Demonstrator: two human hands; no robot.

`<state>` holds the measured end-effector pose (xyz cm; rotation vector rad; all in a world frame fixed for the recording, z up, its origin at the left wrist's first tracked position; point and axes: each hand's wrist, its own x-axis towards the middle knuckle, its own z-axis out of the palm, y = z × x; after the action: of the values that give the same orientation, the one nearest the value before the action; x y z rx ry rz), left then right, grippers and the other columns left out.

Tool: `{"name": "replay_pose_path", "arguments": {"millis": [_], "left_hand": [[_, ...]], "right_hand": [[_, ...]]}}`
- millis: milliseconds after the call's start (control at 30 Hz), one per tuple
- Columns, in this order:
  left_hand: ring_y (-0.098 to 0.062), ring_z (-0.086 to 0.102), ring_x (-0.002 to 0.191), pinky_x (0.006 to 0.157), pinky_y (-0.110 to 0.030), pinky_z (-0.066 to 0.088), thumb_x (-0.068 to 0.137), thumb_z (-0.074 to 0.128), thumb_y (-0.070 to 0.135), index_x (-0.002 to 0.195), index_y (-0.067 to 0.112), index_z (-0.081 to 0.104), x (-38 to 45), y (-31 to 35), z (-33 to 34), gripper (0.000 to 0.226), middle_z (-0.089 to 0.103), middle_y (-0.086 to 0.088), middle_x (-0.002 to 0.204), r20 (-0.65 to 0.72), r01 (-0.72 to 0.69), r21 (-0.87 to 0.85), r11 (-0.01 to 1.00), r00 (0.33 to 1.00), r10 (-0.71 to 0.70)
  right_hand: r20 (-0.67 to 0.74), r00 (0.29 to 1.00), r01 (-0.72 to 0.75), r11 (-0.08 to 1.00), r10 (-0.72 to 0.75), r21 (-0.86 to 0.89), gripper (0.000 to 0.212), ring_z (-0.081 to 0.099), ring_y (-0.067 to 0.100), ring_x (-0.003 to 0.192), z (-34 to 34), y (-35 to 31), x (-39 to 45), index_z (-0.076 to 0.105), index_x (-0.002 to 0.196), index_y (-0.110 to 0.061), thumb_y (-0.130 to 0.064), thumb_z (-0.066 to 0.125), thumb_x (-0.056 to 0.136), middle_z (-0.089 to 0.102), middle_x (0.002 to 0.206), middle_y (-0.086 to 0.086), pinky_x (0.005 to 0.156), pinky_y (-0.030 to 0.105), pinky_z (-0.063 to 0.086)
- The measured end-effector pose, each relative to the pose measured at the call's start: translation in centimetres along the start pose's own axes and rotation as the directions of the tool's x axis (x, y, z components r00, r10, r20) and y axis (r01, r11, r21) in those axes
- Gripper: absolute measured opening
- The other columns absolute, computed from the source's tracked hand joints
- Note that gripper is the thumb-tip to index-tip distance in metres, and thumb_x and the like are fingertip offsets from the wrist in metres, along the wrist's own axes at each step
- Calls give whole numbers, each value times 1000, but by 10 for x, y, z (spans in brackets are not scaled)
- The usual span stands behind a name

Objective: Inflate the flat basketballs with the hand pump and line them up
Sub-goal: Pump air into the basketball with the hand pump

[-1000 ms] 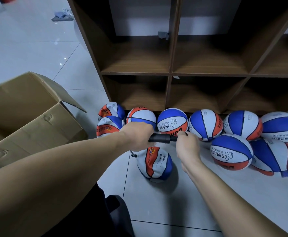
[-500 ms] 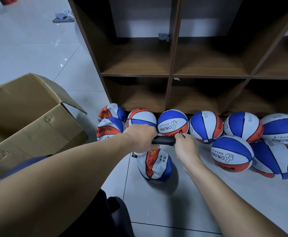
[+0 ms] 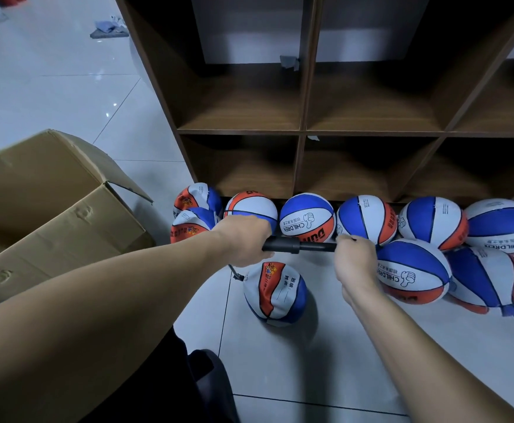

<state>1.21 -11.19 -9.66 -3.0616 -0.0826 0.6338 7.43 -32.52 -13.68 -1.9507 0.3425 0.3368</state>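
A black hand pump [image 3: 298,245] lies level between my hands above the floor. My left hand [image 3: 245,239] grips its barrel end and my right hand [image 3: 355,257] grips its handle, with the rod drawn out. A short hose [image 3: 236,273] runs from the pump down to a partly filled red, white and blue basketball [image 3: 275,293] on the tiles below. Several round balls stand in a row [image 3: 367,219] along the foot of the shelf. Two limp, flat balls [image 3: 193,215] lie at the row's left end.
A brown wooden cubby shelf [image 3: 303,132] rises behind the balls. An open cardboard box [image 3: 51,209] stands at the left. More balls [image 3: 411,270] and one half-flat ball [image 3: 490,279] lie at the right. Grey floor tiles stretch toward me.
My right hand has pulled the handle out to the right, so more of the pump rod shows between my hands. The left hand and the ball below stay in place.
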Motion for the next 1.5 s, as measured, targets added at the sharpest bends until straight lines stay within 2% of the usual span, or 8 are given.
{"name": "replay_pose_path", "arguments": {"millis": [200, 400, 533, 800, 1033, 1167, 1300, 1500], "left_hand": [[-14, 55, 63, 55, -30, 41, 103, 61, 46, 87, 30, 57, -5, 9, -2, 23, 59, 5, 74, -27, -14, -14, 1000, 1000, 14], [-14, 52, 61, 55, -30, 39, 103, 61, 45, 75, 30, 42, -5, 17, -3, 37, 55, 5, 72, -47, -22, -49, 999, 999, 20], [-18, 58, 67, 63, -35, 52, 103, 60, 47, 86, 27, 53, -4, 20, -3, 27, 57, 5, 74, -57, -41, -46, 998, 998, 39], [-15, 59, 69, 66, -35, 54, 102, 62, 50, 99, 27, 64, -2, 15, -4, 24, 59, 6, 76, -50, -49, -69, 996, 998, 45], [-20, 61, 73, 60, -32, 43, 99, 63, 57, 82, 28, 55, -2, -17, -1, 34, 61, 4, 76, 9, 33, -37, 999, 999, -33], [-20, 60, 73, 59, -33, 41, 100, 62, 58, 79, 29, 51, -2, -13, -1, 38, 61, 3, 77, 19, 29, -39, 999, 999, -28], [-15, 55, 67, 58, -32, 40, 103, 61, 54, 83, 29, 52, -4, -2, -7, 33, 59, 3, 77, 7, 1, -35, 999, 1000, -1], [-16, 55, 65, 60, -32, 46, 103, 62, 49, 85, 28, 56, -9, 11, -4, 28, 59, 4, 74, -25, 3, -88, 996, 1000, -6]], "right_hand": [[31, 996, 79, 997, -80, 13, 33, 34, 23, 62, 17, 0, -14, 37, 66, -15, -12, 49, 97, 39, 63, 1, 58, 35, 27], [57, 990, 132, 991, -130, -28, 33, 37, 23, 63, 26, -6, -26, 38, 70, -14, -15, 48, 101, 43, 67, 4, 57, 35, 30], [79, 987, 139, 990, -137, -21, 32, 37, 23, 65, 28, -6, -30, 38, 71, -12, -14, 48, 102, 43, 69, 4, 58, 37, 32], [145, 981, 142, 988, -132, -56, 32, 33, 24, 66, 21, -8, -19, 36, 69, -16, -17, 49, 99, 38, 66, 4, 60, 35, 27], [93, 989, -122, 991, 116, 58, 15, 20, 22, 60, -21, -2, 26, 47, 82, -19, -16, 55, 94, 26, 67, 4, 54, 35, 19], [55, 990, -131, 988, 127, 79, 17, 21, 22, 61, -23, -2, 25, 44, 80, -18, -14, 54, 94, 26, 67, 5, 54, 34, 19], [-39, 999, -14, 1000, 14, -5, 33, 31, 27, 64, -7, -7, 7, 33, 59, -17, -16, 52, 86, 34, 57, 3, 61, 42, 30], [-32, 990, 138, 988, -140, -72, 32, 34, 27, 63, 9, -13, -12, 38, 63, -12, -12, 49, 93, 41, 64, 7, 59, 40, 29]]}}
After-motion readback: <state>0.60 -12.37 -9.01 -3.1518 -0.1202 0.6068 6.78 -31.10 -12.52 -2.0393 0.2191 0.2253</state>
